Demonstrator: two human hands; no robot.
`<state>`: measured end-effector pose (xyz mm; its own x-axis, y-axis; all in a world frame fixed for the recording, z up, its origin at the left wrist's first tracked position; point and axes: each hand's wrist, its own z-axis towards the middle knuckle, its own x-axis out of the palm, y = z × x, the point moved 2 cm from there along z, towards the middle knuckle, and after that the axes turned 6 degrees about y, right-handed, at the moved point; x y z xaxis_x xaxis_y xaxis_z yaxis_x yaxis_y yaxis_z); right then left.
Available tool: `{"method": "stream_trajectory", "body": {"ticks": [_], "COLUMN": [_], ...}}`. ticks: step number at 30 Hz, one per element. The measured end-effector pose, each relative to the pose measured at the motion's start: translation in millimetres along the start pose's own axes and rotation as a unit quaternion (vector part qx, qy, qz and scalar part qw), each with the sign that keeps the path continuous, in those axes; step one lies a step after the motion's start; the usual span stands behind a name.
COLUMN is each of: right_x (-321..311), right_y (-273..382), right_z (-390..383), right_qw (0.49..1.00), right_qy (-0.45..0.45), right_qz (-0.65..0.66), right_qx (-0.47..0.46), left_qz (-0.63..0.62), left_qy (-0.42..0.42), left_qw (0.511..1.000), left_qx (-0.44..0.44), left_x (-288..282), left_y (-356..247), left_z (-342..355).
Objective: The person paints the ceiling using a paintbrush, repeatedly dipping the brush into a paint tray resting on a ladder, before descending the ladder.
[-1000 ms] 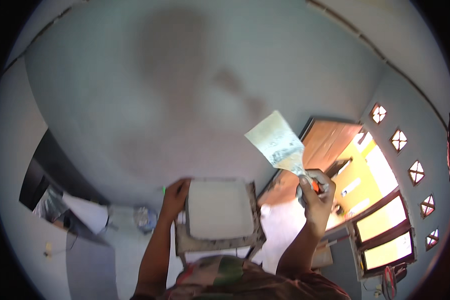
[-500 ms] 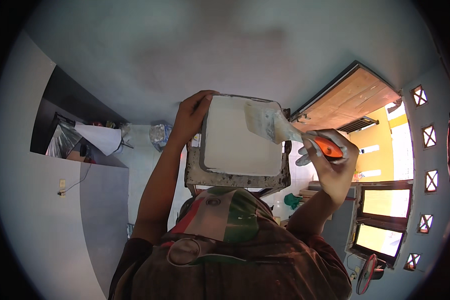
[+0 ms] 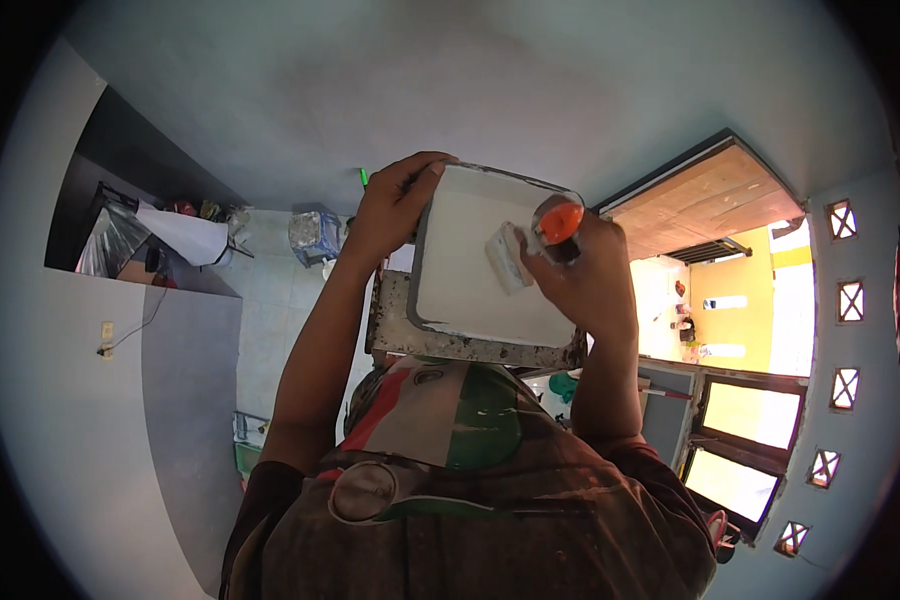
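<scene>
1. While the left hand [image 3: 398, 208] steadies the grey-rimmed tray [image 3: 419, 268] at its upper left corner, its fingers are wrapped over the rim and its thumb lies along the near side.
2. The right hand [image 3: 592, 282] is closed around a broad scraper [image 3: 511, 258], whose orange handle end [image 3: 562, 222] points up out of the grip.
3. The scraper's pale blade is angled down over the middle of the tray, within its walls; how firmly it meets the white material [image 3: 462, 285] there cannot be told.
4. That white material covers the tray's inside, smooth at the left and lower parts.
5. The tray sits slightly turned on a worn, speckled stand [image 3: 440, 343], in front of the person's patterned shirt [image 3: 485, 420].
6. Beyond the tray rises a bare grey-blue wall [image 3: 450, 120].
7. To the right are a brown wooden panel [image 3: 705, 195] and a bright framed window [image 3: 750, 410].
8. To the left, a blue-and-clear wrapped bundle [image 3: 315, 235] rests on the pale tiled floor [image 3: 275, 285].
</scene>
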<state>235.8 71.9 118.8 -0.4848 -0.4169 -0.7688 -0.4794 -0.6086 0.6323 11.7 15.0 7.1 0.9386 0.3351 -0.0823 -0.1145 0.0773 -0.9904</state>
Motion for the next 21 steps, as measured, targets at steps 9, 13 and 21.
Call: {"method": "stream_trajectory", "body": {"ticks": [9,13,21], "right_x": [18.7,20.9,20.6], "right_y": [-15.3,-8.4,-4.1], "right_z": [-26.7,-29.0,-18.7], "right_qw": [0.997,0.99,0.996], "right_qy": [-0.007,0.082,0.012], "right_qz": [0.024,0.029,0.065], "right_qx": [-0.073,-0.112,-0.065], "left_qz": [-0.002,-0.009,-0.014], "left_qy": [0.013,0.013,0.009], "left_qw": [1.0,1.0,1.0], "left_qx": [0.005,0.012,-0.006], "left_x": [-0.8,-1.2,-0.6], "left_y": [3.1,5.4,6.1], "left_z": [0.9,0.0,1.8]}}
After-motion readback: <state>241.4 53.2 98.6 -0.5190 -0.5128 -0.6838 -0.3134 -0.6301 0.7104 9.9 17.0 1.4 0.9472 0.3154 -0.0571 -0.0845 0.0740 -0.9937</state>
